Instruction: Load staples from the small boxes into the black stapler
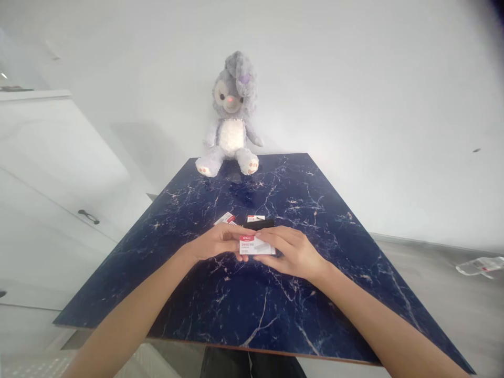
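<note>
Dark blue with pale marbled veins, the worktop [220,310] runs from the person's lap to the wall, and the person's two hands meet over about its middle, well in from both side edges. Between them is a small white box [252,249] with a red band, its printed face turned toward the near edge. The left hand [220,241] grips its left end, one finger reaching along the top and other fingertips showing just under the lower edge. The right hand [297,253] is curled about the right end, fingers over the face and the thumb below, so the box is held from both sides at once. I can't tell whether it touches the surface or is held just above it.

Right behind the box, on the far-edge side, lies a black object [259,224], partly hidden by the hands. Past it, toward the far edge, is a second red-and-white box [255,218]; a tilted third one [225,218] pokes out beyond the left hand's knuckles.

Up at the far edge, nearer the far left corner than the far right, a grey-lilac plush toy [231,134] sits upright, feet pointing toward the person.
</note>
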A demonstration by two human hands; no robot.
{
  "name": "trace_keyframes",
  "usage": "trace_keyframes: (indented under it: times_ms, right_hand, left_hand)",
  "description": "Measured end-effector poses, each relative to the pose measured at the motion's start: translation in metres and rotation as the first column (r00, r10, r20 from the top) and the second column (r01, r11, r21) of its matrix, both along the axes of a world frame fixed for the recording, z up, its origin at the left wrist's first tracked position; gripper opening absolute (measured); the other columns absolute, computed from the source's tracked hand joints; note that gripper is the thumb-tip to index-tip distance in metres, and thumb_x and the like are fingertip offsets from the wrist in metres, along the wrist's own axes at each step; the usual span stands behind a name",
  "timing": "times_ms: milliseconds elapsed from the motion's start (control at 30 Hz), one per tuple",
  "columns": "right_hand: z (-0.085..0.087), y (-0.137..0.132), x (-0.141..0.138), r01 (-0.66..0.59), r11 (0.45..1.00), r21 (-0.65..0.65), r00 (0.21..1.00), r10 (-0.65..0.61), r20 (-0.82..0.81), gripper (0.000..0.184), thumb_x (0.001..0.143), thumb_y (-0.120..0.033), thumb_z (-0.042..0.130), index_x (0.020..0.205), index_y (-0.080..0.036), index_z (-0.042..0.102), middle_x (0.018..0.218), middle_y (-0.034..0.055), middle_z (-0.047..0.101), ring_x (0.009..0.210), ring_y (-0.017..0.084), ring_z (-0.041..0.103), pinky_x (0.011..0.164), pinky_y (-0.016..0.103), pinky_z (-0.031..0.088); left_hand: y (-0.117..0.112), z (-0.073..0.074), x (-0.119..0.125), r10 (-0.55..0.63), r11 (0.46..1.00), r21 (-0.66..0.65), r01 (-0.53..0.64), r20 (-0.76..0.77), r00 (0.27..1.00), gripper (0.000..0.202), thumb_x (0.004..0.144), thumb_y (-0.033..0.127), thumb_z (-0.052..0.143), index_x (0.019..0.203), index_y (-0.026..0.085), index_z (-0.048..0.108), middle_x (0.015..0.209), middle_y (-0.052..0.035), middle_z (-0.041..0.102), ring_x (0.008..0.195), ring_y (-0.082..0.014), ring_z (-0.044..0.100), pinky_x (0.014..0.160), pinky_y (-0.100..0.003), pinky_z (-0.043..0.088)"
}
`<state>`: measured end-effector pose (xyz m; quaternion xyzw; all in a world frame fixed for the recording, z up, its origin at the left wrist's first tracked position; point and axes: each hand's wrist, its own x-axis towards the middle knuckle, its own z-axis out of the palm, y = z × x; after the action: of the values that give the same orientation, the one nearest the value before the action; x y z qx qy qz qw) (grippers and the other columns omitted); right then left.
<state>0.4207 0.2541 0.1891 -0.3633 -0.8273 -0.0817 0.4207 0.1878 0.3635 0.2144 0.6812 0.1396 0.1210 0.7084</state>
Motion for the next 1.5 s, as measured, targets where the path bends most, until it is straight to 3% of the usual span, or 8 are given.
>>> trace_keyframes:
  times_ms: [133, 267, 533, 700, 933, 1033, 1233, 1500]
  right_hand:
    - [-0.001, 0.002, 0.004, 0.032, 0.999, -0.041, 0.999, -0.032, -0.019, 0.051, 0.091, -0.035, 0.07, 0.139, -0.025, 0.052, 0.121, 0.0099, 0.072, 0.109, 0.026, 0.07, 0.09, 0.043, 0.061]
    - [-0.001, 0.003, 0.015, 0.116, 0.99, -0.076, 0.99, -0.121, -0.066, 0.044, 0.093, -0.033, 0.067, 0.135, -0.027, 0.055, 0.124, 0.0091, 0.07, 0.109, 0.026, 0.07, 0.091, 0.043, 0.061]
    - [0.006, 0.005, 0.014, 0.129, 0.982, -0.135, 0.988, -0.139, -0.072, 0.021, 0.094, -0.024, 0.063, 0.114, -0.025, 0.066, 0.125, 0.01, 0.067, 0.108, 0.027, 0.064, 0.091, 0.05, 0.057]
    - [0.01, 0.004, 0.013, 0.085, 0.971, -0.224, 0.971, -0.131, -0.198, 0.003, 0.092, -0.023, 0.064, 0.092, -0.024, 0.066, 0.12, 0.0084, 0.069, 0.109, 0.027, 0.063, 0.093, 0.05, 0.054]
    - [0.021, -0.003, 0.007, 0.082, 0.942, -0.325, 0.886, -0.218, -0.408, 0.005, 0.096, -0.028, 0.061, 0.093, -0.024, 0.063, 0.132, 0.0084, 0.064, 0.121, 0.027, 0.059, 0.099, 0.05, 0.05]
    - [0.02, 0.0, 0.008, 0.111, 0.947, -0.302, 0.914, -0.216, -0.342, 0.004, 0.096, -0.026, 0.061, 0.094, -0.023, 0.063, 0.13, 0.0086, 0.065, 0.12, 0.026, 0.059, 0.099, 0.049, 0.05]
    - [0.01, 0.01, 0.015, 0.14, 0.976, -0.166, 0.989, -0.146, -0.022, 0.013, 0.098, -0.02, 0.057, 0.1, -0.024, 0.069, 0.119, 0.0071, 0.069, 0.109, 0.025, 0.061, 0.095, 0.048, 0.054]
    - [0.009, 0.007, 0.018, 0.259, 0.964, -0.063, 0.962, -0.252, 0.104, 0.018, 0.096, -0.021, 0.058, 0.107, -0.021, 0.072, 0.124, 0.0115, 0.065, 0.114, 0.027, 0.057, 0.097, 0.047, 0.055]
  left_hand:
    - [0.006, -0.01, 0.002, 0.225, 0.973, 0.043, -0.226, 0.013, 0.974, 0.032, 0.085, 0.031, 0.075, 0.114, 0.019, 0.075, 0.079, -0.008, 0.075, 0.061, -0.0171, 0.069, 0.053, -0.026, 0.054]
    - [0.018, -0.017, -0.001, 0.402, 0.914, -0.097, -0.394, 0.088, 0.911, 0.027, 0.083, 0.035, 0.077, 0.105, 0.02, 0.076, 0.078, -0.0065, 0.074, 0.056, -0.0132, 0.064, 0.05, -0.024, 0.05]
    - [0.012, -0.02, 0.005, 0.417, 0.904, -0.154, -0.398, 0.12, 0.901, 0.025, 0.082, 0.033, 0.078, 0.103, 0.019, 0.075, 0.089, -0.0078, 0.075, 0.065, -0.0143, 0.069, 0.059, -0.026, 0.056]
    - [0.009, -0.025, 0.009, 0.417, 0.904, -0.15, -0.402, 0.093, 0.904, 0.028, 0.08, 0.033, 0.081, 0.104, 0.02, 0.074, 0.088, -0.0068, 0.074, 0.065, -0.0168, 0.071, 0.051, -0.023, 0.054]
    - [0.006, -0.036, 0.015, 0.439, 0.885, -0.203, -0.419, 0.069, 0.896, 0.028, 0.079, 0.036, 0.081, 0.103, 0.022, 0.076, 0.095, -0.0084, 0.075, 0.07, -0.0171, 0.072, 0.049, -0.02, 0.053]
    - [0.007, -0.038, 0.016, 0.491, 0.869, -0.116, -0.481, 0.077, 0.868, 0.025, 0.08, 0.036, 0.079, 0.101, 0.021, 0.076, 0.091, -0.0069, 0.075, 0.067, -0.0169, 0.071, 0.049, -0.022, 0.054]
    - [0.005, -0.038, 0.012, 0.619, 0.738, 0.203, -0.643, 0.174, 0.766, 0.022, 0.085, 0.035, 0.073, 0.1, 0.019, 0.076, 0.091, -0.0069, 0.075, 0.063, -0.0175, 0.07, 0.051, -0.027, 0.057]
    - [0.002, -0.042, 0.018, 0.621, 0.744, 0.148, -0.652, 0.205, 0.756, 0.021, 0.086, 0.034, 0.071, 0.1, 0.019, 0.075, 0.092, -0.0066, 0.074, 0.061, -0.016, 0.069, 0.053, -0.029, 0.059]
